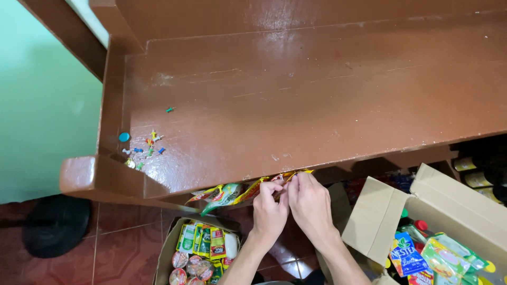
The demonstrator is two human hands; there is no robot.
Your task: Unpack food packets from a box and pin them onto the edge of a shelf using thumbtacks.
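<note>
- Strip of sachets (248, 191): a chain of glossy foil packets in yellow, red and green, hanging just under the front edge of the brown shelf, low in the middle of the frame. It is running sideways, left end drooping, apparently because it is fastened along that edge.
- Left hand (269, 208): fingers are curling closed, pinching the right end of the strip from below.
- Right hand (309, 200): touching the left hand, fingertips pinching the same end of the strip; both are working at one point, seemingly to fix or free it.
- Brown shelf (317, 105): a broad wooden surface, painted glossy and scuffed with pale scratches, filling the upper frame, with a raised lip at its left.
- Push pins (145, 148): small coloured plastic pins lying scattered at the shelf's left corner, near a round blue cap (124, 136).
- Left carton (174, 248): open cardboard, sitting on the red tiled floor at lower centre, holding noodle packets and cup lids.
- Right carton (438, 200): flaps standing open at lower right, packed with soft pouches and bottle caps.
</note>
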